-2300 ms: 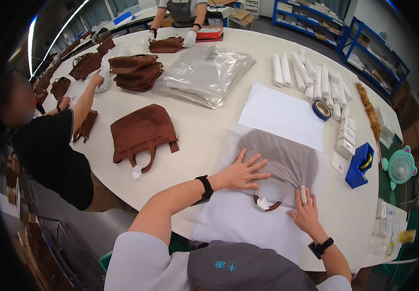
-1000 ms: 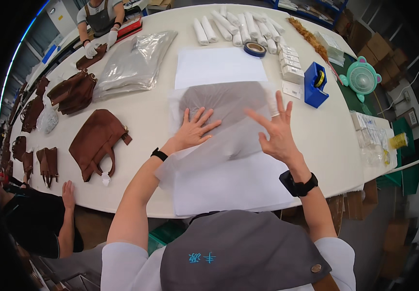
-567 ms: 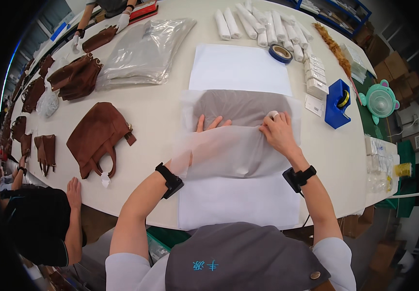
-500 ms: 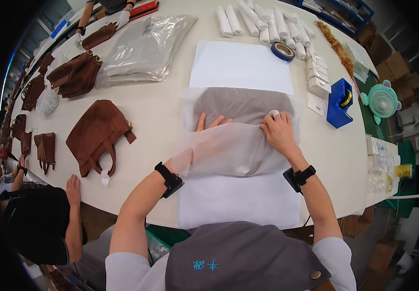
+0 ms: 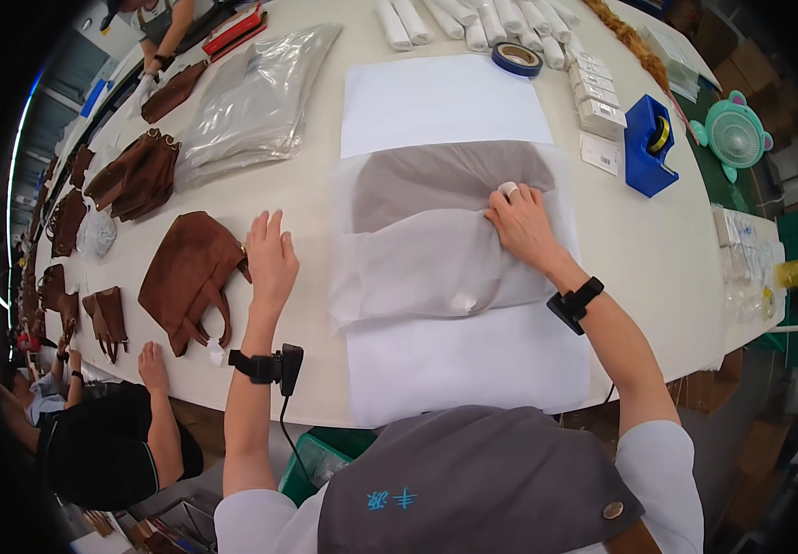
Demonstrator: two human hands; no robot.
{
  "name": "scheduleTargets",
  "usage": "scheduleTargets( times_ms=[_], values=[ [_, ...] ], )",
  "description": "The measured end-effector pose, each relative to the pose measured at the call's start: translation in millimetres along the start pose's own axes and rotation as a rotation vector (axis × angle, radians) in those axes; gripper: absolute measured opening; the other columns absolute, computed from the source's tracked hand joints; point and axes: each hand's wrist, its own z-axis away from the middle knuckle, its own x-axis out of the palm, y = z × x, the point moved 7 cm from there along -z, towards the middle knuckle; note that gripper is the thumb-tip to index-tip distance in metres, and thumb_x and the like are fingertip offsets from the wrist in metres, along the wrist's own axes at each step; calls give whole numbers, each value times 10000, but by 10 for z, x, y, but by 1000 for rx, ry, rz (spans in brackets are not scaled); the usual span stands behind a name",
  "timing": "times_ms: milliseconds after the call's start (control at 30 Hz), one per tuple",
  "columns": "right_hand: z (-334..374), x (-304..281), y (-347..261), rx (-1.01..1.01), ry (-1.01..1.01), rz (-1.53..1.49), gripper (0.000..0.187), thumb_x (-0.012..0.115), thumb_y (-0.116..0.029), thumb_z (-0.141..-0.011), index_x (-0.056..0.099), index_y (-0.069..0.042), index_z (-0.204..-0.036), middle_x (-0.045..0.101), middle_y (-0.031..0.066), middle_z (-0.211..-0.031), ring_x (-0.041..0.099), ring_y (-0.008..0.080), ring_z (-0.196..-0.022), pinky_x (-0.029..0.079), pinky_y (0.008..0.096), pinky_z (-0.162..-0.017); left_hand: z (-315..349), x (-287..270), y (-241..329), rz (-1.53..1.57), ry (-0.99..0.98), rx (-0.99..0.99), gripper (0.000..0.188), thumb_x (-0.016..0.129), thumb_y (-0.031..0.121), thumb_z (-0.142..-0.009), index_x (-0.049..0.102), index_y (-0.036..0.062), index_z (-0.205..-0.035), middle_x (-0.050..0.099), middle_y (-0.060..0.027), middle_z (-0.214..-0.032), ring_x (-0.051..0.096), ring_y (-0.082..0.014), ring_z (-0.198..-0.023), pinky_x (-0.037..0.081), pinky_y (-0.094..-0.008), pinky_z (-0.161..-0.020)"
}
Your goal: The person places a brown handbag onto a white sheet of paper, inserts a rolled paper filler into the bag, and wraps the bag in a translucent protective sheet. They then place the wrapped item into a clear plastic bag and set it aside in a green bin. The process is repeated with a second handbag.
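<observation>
Left hand (image 5: 271, 270) moved off tissue (image 5: 408, 263), near brown bag (image 5: 188, 275) | fingers extended, empty | right hand (image 5: 523, 223) pinching tissue

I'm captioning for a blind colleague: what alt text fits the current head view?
A person's right hand touches translucent tissue folded over a dark shape on white sheeting; the left hand is near a brown handbag.

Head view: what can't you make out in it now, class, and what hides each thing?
All in the head view:
- Wrapped item: surface details, veiled by tissue paper.
- Right hand: whether it pinches or only presses the tissue, hidden by its own curled fingers.
- White rolls: some far ends, cut off by the top edge.
- Green bin: one side, behind the apron.
</observation>
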Motion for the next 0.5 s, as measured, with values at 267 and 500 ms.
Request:
scheduleTargets(
  times_ms=[267,500],
  values=[
    [76,32,87,-12,-22,48,160,589,-205,-870,540,-61,-918,566,122,-924,516,285,-919,369,419,-848,315,547,2192,-20,-314,681,657,507,503,-894,361,161,-1436,260,-139,-1511,205,-342,-1401,111,-637,-1080],
    [739,-880,709,589,380,-149,208,626,-201,-874,548,-28,-959,599,125,-964,545,275,-913,413,402,-830,254,816,1843,-54,-248,538,766,487,653,-833,307,265,-1468,101,-128,-1568,48,-364,-1434,-7,-721,-1015]
  ],
)
